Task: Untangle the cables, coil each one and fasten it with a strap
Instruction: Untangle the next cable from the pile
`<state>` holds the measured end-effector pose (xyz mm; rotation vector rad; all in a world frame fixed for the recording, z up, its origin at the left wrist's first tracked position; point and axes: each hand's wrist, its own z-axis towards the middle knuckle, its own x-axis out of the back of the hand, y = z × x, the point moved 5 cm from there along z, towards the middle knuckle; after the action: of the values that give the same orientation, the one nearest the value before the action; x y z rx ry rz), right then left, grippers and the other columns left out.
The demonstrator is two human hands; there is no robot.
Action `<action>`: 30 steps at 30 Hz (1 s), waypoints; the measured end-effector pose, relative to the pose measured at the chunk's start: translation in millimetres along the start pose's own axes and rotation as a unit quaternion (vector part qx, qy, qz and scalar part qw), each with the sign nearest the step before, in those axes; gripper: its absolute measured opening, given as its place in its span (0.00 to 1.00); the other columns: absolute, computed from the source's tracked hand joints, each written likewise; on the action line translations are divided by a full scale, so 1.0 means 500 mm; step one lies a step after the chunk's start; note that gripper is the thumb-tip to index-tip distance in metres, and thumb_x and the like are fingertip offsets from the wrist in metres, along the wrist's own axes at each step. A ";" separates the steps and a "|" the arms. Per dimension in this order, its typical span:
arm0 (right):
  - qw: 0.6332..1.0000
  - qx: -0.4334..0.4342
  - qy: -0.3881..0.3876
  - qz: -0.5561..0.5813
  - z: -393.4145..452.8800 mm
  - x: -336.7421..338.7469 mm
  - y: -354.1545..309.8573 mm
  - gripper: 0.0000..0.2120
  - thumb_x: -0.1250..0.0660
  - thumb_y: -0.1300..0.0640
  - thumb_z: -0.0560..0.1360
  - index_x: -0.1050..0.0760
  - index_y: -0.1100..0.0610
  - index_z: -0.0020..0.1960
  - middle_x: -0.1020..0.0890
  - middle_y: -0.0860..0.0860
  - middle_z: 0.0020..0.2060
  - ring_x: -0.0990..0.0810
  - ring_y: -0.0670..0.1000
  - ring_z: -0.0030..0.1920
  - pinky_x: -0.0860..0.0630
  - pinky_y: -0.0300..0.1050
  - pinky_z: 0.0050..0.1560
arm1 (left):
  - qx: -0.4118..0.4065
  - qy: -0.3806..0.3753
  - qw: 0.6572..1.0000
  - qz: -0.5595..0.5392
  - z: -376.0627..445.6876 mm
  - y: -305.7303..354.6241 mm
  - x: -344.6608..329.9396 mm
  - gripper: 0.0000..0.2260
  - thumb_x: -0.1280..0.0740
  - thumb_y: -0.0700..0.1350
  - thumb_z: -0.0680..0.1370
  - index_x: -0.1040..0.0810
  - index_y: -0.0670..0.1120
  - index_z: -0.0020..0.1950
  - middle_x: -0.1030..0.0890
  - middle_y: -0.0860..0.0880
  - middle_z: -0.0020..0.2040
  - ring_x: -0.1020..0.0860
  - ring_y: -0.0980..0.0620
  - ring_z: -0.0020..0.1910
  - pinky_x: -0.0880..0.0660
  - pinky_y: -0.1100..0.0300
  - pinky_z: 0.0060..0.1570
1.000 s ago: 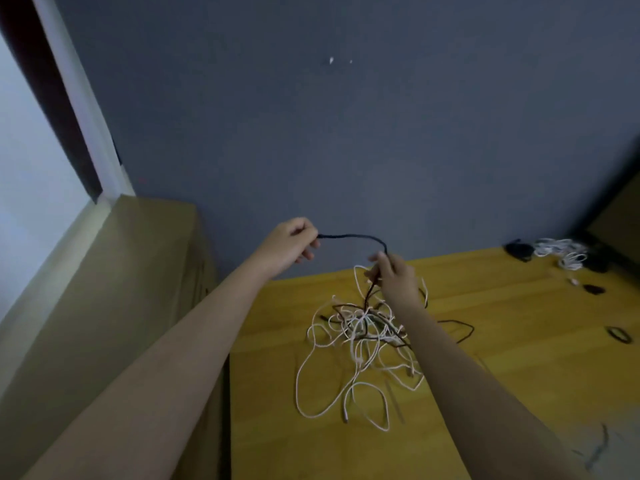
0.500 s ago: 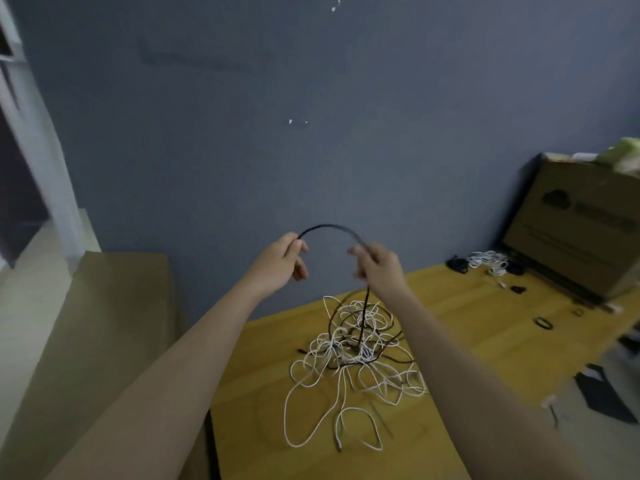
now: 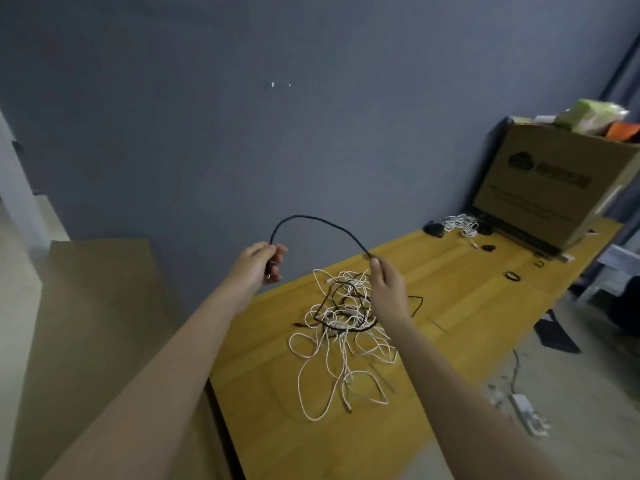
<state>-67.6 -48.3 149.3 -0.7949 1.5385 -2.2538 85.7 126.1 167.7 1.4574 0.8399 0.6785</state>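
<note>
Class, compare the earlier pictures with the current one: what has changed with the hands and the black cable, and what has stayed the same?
The black cable between the hands went from an almost straight stretch to a tall, wide arch. The left hand still pinches its end and the right hand still grips it further along, above the tangle of white cables. That tangle remains heaped on the yellow table.

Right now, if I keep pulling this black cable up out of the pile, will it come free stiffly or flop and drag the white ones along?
The black cable holds a smooth arch between the left hand and right hand, so it is probably springy, not limp. Its lower part loops through the white cables, so it will likely snag and drag them.
</note>
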 end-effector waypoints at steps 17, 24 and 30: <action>0.845 0.380 -0.213 -0.309 -0.249 -0.125 0.124 0.11 0.36 0.60 0.74 0.19 0.55 0.53 0.25 0.50 0.37 0.28 0.53 0.39 0.37 0.42 0.41 | -0.015 -0.106 0.993 0.044 -0.027 -0.167 -0.046 0.07 0.50 0.42 0.85 0.34 0.49 0.51 0.19 0.50 0.54 0.18 0.55 0.45 0.22 0.64 0.44; 0.835 0.466 -0.078 -0.283 -0.220 -0.068 0.064 0.14 0.35 0.68 0.75 0.18 0.55 0.56 0.26 0.52 0.41 0.30 0.53 0.38 0.33 0.44 0.39 | -0.048 -0.229 0.944 0.232 -0.045 -0.205 -0.081 0.06 0.49 0.48 0.84 0.34 0.55 0.55 0.19 0.55 0.56 0.18 0.57 0.49 0.27 0.54 0.58; 0.923 0.331 0.019 -0.195 -0.128 -0.045 0.035 0.10 0.35 0.52 0.77 0.20 0.55 0.53 0.29 0.49 0.44 0.28 0.46 0.40 0.31 0.41 0.34 | -0.009 -0.266 0.949 0.168 -0.060 -0.198 -0.111 0.10 0.48 0.48 0.84 0.29 0.48 0.58 0.16 0.55 0.45 0.17 0.51 0.38 0.26 0.54 0.49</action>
<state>-88.5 5.3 109.7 -0.8895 0.5527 -2.8204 20.3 94.5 75.4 1.6777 0.1674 0.4978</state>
